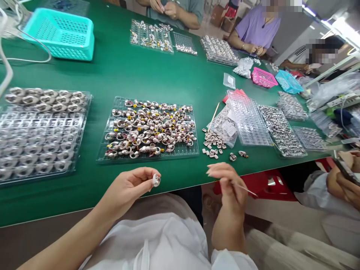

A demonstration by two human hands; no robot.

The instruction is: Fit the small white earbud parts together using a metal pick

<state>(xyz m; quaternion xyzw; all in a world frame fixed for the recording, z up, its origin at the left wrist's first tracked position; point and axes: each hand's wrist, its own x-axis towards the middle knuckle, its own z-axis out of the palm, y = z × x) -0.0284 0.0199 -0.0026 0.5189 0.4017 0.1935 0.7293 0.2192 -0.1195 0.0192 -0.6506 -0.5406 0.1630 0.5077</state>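
My left hand [128,189] pinches a small shiny whitish piece [156,180] with a dark inner side between thumb and fingertips, just over the table's front edge. My right hand [229,183] is raised off the table edge, a thin pale stick [244,187] held in its fingers and pointing back to the right. Beyond it lies a loose pile of small whitish caps [214,143], with two ring-shaped parts [233,156] beside them. A clear tray [146,129] full of ring-shaped silvery parts with yellow tabs sits ahead of my left hand.
Left stand stacked clear trays [36,138] of larger ring-shaped parts, and a turquoise basket [60,33] behind. To the right are a plastic bag [225,125], an empty-looking clear tray [250,120] and a filled tray [282,131]. Co-workers sit opposite; another person's hands [347,165] hold a phone at right.
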